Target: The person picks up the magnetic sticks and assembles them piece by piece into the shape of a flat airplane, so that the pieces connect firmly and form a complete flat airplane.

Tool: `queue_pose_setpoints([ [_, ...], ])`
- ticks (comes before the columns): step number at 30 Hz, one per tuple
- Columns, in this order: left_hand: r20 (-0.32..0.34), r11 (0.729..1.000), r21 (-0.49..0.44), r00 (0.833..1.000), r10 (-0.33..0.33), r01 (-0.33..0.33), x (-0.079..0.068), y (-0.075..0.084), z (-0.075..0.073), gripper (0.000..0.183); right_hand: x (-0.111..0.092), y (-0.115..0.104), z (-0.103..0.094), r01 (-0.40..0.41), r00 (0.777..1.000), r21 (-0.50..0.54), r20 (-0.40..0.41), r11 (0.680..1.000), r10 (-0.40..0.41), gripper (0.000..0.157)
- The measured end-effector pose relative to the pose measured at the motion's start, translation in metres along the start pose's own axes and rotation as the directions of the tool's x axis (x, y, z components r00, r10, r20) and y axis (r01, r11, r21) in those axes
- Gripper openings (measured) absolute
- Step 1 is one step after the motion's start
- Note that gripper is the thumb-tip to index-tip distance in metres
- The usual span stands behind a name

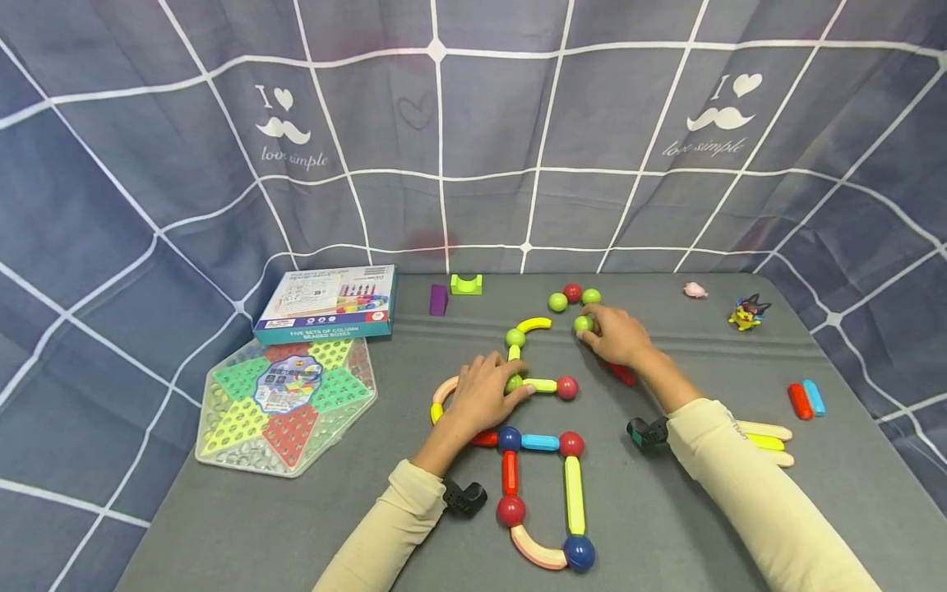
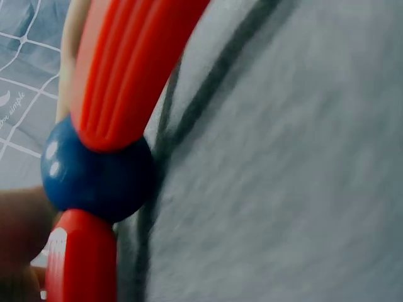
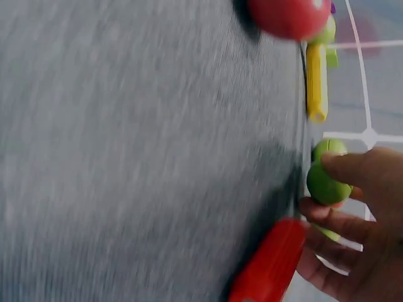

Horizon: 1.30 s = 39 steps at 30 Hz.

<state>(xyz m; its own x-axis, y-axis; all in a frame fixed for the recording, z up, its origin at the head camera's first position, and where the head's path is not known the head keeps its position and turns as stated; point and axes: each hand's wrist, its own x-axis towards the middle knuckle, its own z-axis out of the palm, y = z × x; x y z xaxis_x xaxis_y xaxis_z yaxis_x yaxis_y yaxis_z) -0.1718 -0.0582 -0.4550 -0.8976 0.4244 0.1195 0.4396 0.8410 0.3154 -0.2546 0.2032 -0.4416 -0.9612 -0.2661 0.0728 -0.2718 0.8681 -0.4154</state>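
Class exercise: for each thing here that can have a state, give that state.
Left hand: thumb and fingers round a joined green ball
Right hand: pinching another green ball
Yellow curved rod: one end joined, other free
Lower loop of rods and balls: joined, closed
Red rod, light-blue rod at far right: unattached, side by side
Green block: hollow facing up
Box: looks closed, lying flat
Game board: lying flat

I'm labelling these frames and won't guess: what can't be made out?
Head view: part of the red stick, hidden by the right hand.
Head view: box, finest print too small.
Left wrist view: upper red piece, cut by top edge.
Right wrist view: red ball, cut by top edge.
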Motion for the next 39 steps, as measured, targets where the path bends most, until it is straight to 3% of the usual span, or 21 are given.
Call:
queue_pose_setpoints([
  [5, -0.052, 0.996, -0.064, 0.997, -0.06, 0.057, 0.008, 0.0, -0.01, 0.049, 0.002, -0.017, 0.008, 0.048, 0.997, 0.038, 0.051, 0.998, -0.05, 0.038],
  [10, -0.096, 0.985, -0.125, 0.987, -0.129, 0.117, 0.036, 0.008, -0.021, 0.047, 0.001, -0.019, 0.01, 0.023, 0.999, 0.028, 0.028, 0.999, -0.024, 0.035],
  [13, -0.041, 0.973, -0.121, 0.978, -0.203, 0.197, 0.055, 0.012, -0.022, 0.05, -0.001, -0.017, 0.011, 0.015, 1.0, 0.015, 0.014, 1.0, -0.015, 0.034],
  [18, 0.066, 0.947, -0.067, 0.949, -0.31, 0.314, 0.079, 0.009, -0.013, 0.048, -0.002, -0.017, 0.015, 0.016, 1.0, -0.023, -0.006, 1.0, -0.016, 0.031],
  [23, 0.025, 0.947, -0.084, 0.951, -0.308, 0.309, 0.088, 0.0, -0.007, 0.038, 0.002, -0.022, 0.018, 0.024, 0.999, -0.056, -0.026, 0.998, -0.025, 0.031],
  [32, -0.003, 0.957, -0.164, 0.97, -0.245, 0.241, 0.086, -0.007, -0.007, 0.039, 0.007, -0.023, 0.022, 0.031, 0.998, -0.048, -0.049, 0.998, -0.033, 0.032],
  [36, -0.007, 0.952, -0.179, 0.967, -0.255, 0.25, 0.085, -0.008, -0.006, 0.039, 0.005, -0.019, 0.02, 0.041, 0.998, 0.079, -0.048, 0.996, -0.037, 0.037],
  [39, -0.008, 0.949, -0.183, 0.965, -0.262, 0.256, 0.083, -0.008, -0.007, 0.039, 0.001, -0.015, 0.017, 0.06, 0.998, 0.205, -0.044, 0.977, -0.052, 0.041],
])
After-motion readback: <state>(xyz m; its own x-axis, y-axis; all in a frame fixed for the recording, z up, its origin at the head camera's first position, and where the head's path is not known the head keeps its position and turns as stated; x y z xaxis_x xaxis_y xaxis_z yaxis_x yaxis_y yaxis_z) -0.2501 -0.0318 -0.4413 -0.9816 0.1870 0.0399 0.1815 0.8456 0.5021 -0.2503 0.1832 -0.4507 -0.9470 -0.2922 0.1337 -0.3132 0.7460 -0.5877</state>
